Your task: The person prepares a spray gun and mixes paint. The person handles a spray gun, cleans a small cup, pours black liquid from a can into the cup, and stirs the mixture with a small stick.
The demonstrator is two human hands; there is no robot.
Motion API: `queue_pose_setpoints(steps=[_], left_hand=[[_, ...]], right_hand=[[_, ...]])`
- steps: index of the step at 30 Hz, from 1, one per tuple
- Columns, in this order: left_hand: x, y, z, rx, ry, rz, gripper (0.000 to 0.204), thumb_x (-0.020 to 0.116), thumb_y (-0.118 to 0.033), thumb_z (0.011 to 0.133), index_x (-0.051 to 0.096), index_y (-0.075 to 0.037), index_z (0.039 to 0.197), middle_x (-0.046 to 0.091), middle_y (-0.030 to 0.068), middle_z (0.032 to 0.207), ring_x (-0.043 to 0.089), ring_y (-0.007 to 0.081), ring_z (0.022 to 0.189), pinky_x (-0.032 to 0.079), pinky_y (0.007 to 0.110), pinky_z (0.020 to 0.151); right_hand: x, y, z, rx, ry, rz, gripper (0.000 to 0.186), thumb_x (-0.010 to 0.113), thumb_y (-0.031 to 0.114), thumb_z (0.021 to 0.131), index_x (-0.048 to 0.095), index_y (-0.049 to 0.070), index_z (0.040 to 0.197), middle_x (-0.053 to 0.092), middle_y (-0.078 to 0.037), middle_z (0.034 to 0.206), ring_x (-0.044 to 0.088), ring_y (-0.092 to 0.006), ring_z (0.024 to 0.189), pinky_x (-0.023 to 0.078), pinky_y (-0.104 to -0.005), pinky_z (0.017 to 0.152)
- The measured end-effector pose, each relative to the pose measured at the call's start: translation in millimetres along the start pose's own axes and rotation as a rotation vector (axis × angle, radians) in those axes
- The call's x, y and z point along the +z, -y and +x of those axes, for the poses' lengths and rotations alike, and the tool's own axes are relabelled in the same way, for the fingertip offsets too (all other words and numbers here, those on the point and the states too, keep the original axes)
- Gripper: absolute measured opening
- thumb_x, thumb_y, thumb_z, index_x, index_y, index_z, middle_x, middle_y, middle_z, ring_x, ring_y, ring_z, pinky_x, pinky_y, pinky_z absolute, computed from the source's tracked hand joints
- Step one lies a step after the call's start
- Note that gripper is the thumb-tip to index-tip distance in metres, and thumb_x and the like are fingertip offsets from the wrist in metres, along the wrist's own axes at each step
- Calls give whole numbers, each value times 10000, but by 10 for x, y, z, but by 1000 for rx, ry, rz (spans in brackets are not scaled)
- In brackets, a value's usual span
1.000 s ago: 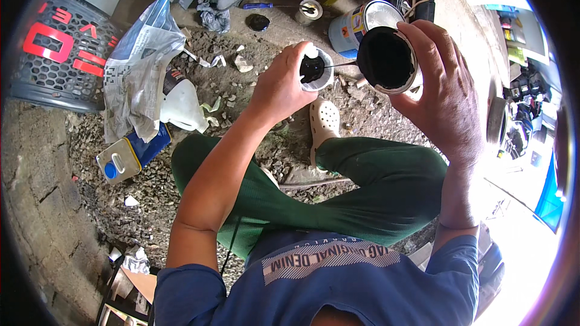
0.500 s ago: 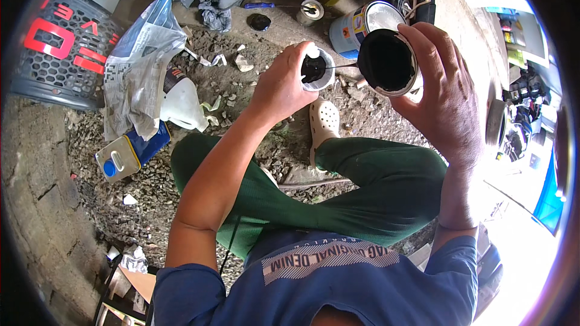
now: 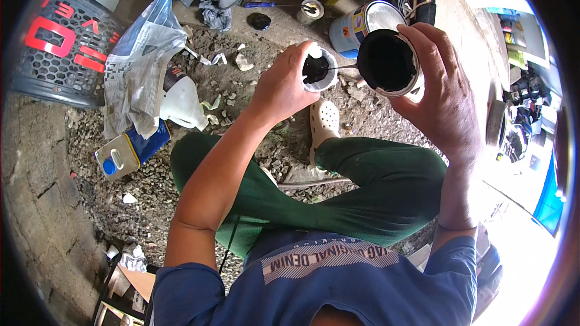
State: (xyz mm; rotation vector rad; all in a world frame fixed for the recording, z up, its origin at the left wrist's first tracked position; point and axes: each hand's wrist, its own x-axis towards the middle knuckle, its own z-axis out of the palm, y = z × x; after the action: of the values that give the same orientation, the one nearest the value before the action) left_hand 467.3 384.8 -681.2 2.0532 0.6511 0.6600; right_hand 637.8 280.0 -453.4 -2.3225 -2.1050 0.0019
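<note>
My left hand (image 3: 281,81) is wrapped round a small white cup (image 3: 328,79) that has black, paint-like liquid inside. To its right, my right hand (image 3: 440,93) grips a larger pale-rimmed pot (image 3: 386,63), tilted so that its black-coated inside shows. From the pot's lip a thin dark strand (image 3: 346,66) reaches into the cup; whether it is running liquid or a thin stick I cannot tell. Just beyond the pot stands a big blue and white paint can (image 3: 345,35), partly hidden by it.
Beyond my hands are a small open tin (image 3: 310,13), a blue-handled screwdriver (image 3: 260,5), a black round lid (image 3: 258,22) and two cans. At left lie newspaper (image 3: 136,78), a white plastic bottle (image 3: 183,105), a rectangular tin (image 3: 124,154) and a dark grille (image 3: 66,48). Gravel covers the ground.
Both hands keep almost the same place. The cup in my left hand has shifted very slightly to the right, and the pot is tipped a touch more towards it.
</note>
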Motion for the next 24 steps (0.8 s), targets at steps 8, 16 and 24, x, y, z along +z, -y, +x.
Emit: queue_pose_setpoints(steps=[8,16,24], left_hand=[[-100,-82,4,-14,29,-4,859,840,-155,700,424,-79,1448,611,174,1255,629,378,1170,561,459,937],[-168,-128,-3,-40,9,-26,826,828,-148,704,446,-94,1434,604,159,1283,619,373,1192,545,463,963],[-238,-141,-34,-78,-2,-53,798,819,-154,710,458,-102,1421,608,157,1274,625,377,1183,548,462,954]], right_hand=[[287,-157,73,7,83,284,833,887,128,734,484,111,1463,546,-127,1426,610,-340,1288,539,-448,1056],[681,-263,168,25,190,365,825,880,172,764,462,117,1473,553,-115,1399,661,-309,1135,575,-407,890],[818,-229,210,41,224,440,783,855,219,773,473,123,1449,568,-130,1375,644,-366,1217,552,-466,994]])
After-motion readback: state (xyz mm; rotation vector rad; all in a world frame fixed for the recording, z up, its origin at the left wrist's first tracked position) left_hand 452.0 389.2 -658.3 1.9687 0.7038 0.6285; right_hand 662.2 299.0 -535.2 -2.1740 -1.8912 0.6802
